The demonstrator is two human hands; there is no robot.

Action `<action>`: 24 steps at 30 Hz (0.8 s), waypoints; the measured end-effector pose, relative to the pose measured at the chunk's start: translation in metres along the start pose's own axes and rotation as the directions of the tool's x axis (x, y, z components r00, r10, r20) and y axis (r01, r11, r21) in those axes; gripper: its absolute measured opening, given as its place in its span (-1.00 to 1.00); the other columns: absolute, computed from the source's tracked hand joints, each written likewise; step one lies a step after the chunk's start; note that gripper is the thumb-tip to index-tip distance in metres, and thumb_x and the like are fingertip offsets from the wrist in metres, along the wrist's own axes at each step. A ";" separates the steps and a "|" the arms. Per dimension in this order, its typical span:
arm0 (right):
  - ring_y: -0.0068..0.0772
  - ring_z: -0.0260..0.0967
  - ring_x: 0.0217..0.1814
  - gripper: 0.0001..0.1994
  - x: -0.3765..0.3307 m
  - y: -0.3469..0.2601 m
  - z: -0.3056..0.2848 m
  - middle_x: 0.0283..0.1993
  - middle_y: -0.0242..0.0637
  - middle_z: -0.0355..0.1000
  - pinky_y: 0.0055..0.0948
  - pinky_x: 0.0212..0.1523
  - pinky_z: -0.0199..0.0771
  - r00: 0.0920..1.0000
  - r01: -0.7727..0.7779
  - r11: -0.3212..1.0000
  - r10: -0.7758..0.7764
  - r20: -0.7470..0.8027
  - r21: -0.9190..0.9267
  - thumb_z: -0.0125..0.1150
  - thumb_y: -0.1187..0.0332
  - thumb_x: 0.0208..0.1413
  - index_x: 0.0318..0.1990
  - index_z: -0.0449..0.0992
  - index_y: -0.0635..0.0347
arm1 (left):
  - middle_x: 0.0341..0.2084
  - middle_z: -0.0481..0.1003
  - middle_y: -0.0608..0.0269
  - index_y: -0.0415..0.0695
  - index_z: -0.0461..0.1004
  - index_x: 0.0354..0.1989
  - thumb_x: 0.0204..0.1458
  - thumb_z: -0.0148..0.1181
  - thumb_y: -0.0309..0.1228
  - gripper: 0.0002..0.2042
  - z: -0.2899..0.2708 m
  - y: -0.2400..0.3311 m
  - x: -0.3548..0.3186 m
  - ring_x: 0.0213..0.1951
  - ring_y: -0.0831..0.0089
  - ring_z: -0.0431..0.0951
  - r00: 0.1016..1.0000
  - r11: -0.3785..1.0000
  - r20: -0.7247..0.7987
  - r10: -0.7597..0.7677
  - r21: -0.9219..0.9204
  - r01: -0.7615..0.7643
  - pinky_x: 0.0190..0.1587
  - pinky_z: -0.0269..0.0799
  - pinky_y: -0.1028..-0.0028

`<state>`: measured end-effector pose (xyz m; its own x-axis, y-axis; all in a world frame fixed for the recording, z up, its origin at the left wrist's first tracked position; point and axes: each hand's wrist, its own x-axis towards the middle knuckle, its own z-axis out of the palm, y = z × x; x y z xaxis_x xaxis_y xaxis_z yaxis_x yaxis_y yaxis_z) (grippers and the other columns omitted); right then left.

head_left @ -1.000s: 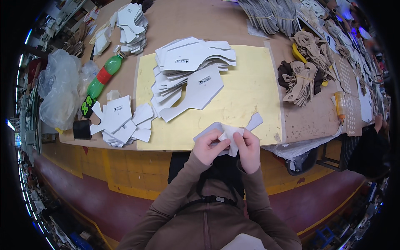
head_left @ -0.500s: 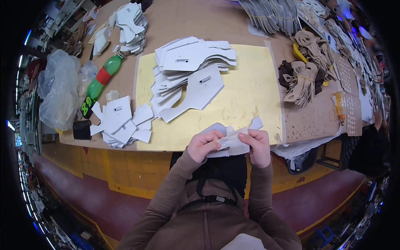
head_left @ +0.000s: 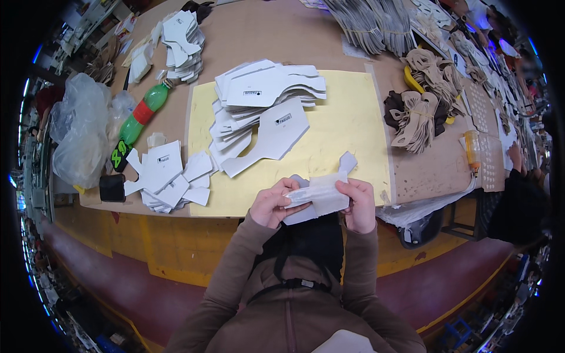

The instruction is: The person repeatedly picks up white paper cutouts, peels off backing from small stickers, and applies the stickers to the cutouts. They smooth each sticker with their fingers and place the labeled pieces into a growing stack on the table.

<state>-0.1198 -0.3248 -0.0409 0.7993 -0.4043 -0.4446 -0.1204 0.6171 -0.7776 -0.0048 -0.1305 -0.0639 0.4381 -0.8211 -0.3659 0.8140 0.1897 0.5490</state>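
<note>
Both my hands are at the table's near edge, over the yellow sheet (head_left: 347, 120). My left hand (head_left: 271, 203) pinches the left end of a thin, off-white, partly see-through piece (head_left: 328, 196). The right end of that piece is held by my right hand (head_left: 358, 203), thumb on top. Beneath it, in the same grip, lies a white cut piece (head_left: 299, 217); its narrow tab sticks up past my right thumb. Further off stands a stack of white cut pieces (head_left: 247, 88) with a curved one (head_left: 285, 132) lying against its near side.
On the left lie a smaller pile of white pieces (head_left: 162, 167), a black phone-like object (head_left: 112, 188), a green bottle (head_left: 141, 112) and a clear plastic bag (head_left: 79, 132). On the right are tied beige bundles (head_left: 419, 120) and a small amber bottle (head_left: 472, 150). Grey bundles (head_left: 376, 26) lie at the back.
The thin off-white piece now lies flatter and shows more of its surface. My right fingers have shifted their hold on it. The whole view has shifted slightly.
</note>
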 end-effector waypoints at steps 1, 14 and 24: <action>-0.80 0.06 -0.70 -0.78 0.000 0.000 0.000 -0.60 -0.52 0.39 -0.65 -0.66 -0.06 1.000 0.002 1.000 -0.002 -0.019 -0.024 0.21 0.36 0.23 -0.42 0.59 0.30 | 0.04 0.30 0.08 -0.38 0.25 0.03 -0.01 -0.07 -0.54 -0.62 0.000 0.001 -0.001 0.19 0.16 0.42 1.000 1.000 0.010 -0.008 0.001 0.008 0.39 0.33 0.03; -0.78 0.05 -0.71 -0.82 0.004 0.000 -0.005 -0.62 -0.53 0.32 -0.64 -0.71 -0.07 0.998 0.026 1.000 -0.026 -0.050 0.006 0.18 0.35 0.26 -0.33 0.53 0.27 | -0.02 0.38 -0.01 -0.34 0.38 -0.15 -0.14 0.02 -0.42 -0.65 -0.019 -0.004 -0.002 0.19 0.02 0.39 0.987 0.828 0.054 0.151 -0.552 -0.097 0.42 0.15 -0.23; -0.54 0.28 -0.26 -0.63 -0.033 0.002 0.021 -0.08 -0.30 0.27 -0.52 -0.29 0.29 0.532 0.647 0.472 -0.842 -0.089 -0.599 0.42 0.57 0.00 -0.11 0.35 0.15 | 0.20 0.33 -0.07 -0.35 0.40 0.12 0.03 0.14 -0.37 -0.53 -0.001 0.001 -0.017 0.29 0.14 0.34 0.918 0.871 -0.027 0.396 0.326 -0.367 0.40 0.17 0.09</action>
<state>-0.1341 -0.2959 -0.0184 0.4742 -0.7949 0.3785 0.1078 -0.3743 -0.9210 -0.0117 -0.1160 -0.0577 0.7349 -0.6639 -0.1383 0.4242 0.2910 0.8576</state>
